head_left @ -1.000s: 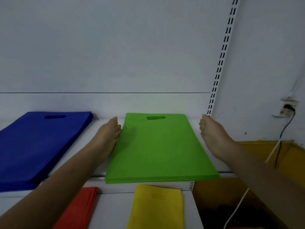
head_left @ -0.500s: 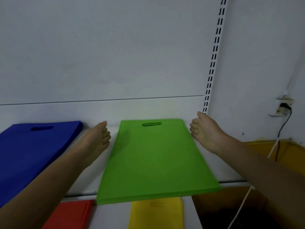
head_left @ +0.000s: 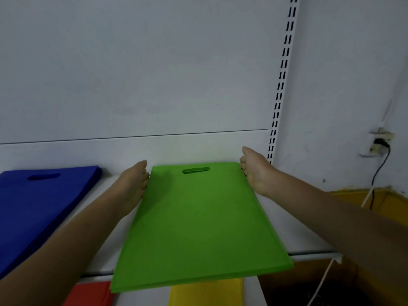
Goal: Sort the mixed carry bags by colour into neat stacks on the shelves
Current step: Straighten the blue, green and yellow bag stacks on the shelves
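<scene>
I press my flat, straight-fingered left hand point(head_left: 134, 184) and right hand point(head_left: 256, 171), gripping nothing, against the sides of the flat green fabric carry-bag stack point(head_left: 196, 219) on the white upper shelf point(head_left: 309, 253), squaring it; its overhanging front edge probably needs pushing back next.

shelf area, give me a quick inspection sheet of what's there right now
surface: white upper shelf; lower shelf below.
job's things: green bags overhang the front edge; blue bags to their left; red bags and yellow bags lower.
clutter: nothing seen.
hands: left hand and right hand, fingers straight, flank the green stack's sides.
cables: black cable from wall socket; white cable.
surroundings: slotted upright, yellow-lined box.
</scene>
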The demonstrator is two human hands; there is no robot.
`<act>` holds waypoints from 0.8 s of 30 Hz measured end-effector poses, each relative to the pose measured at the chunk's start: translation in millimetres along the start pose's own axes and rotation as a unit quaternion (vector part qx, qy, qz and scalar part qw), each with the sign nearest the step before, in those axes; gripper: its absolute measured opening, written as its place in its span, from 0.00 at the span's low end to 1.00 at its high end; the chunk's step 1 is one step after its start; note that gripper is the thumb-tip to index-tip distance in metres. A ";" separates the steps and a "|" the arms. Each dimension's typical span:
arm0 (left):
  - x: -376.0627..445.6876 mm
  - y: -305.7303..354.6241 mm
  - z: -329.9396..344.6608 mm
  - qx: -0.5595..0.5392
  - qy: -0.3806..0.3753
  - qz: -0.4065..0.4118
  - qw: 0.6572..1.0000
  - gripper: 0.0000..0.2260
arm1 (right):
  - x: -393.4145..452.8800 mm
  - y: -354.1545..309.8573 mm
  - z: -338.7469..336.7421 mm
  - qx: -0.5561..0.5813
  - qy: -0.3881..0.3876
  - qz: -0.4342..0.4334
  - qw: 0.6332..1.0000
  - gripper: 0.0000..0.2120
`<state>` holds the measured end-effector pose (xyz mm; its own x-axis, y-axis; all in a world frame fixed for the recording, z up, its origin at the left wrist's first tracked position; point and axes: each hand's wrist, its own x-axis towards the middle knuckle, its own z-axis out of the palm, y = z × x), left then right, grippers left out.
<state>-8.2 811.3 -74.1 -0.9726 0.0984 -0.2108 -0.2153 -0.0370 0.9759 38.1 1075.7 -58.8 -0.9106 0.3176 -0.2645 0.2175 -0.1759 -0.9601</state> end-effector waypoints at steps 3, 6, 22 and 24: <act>5.2 2.7 -4.2 -0.004 0.015 0.002 1.000 0.28 | 4.5 -0.4 -0.9 0.001 0.004 -0.016 1.000 0.25; 9.8 5.5 -8.5 -0.010 0.032 0.001 0.999 0.27 | 7.9 -3.4 -2.7 0.009 0.021 -0.024 0.999 0.26; 18.1 4.0 -17.6 0.003 0.001 -0.023 1.000 0.19 | 12.7 4.3 -17.8 0.012 0.007 -0.016 1.000 0.29; 16.6 3.4 -17.6 -0.016 0.002 -0.023 1.000 0.25 | 15.1 7.0 -21.4 0.006 -0.015 -0.017 1.000 0.30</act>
<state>-26.6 795.3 -75.3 -0.9621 0.0974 -0.2548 -0.2616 -0.0651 0.9630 33.4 1099.2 -71.5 -0.9275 0.2964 -0.2279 0.1811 -0.1771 -0.9674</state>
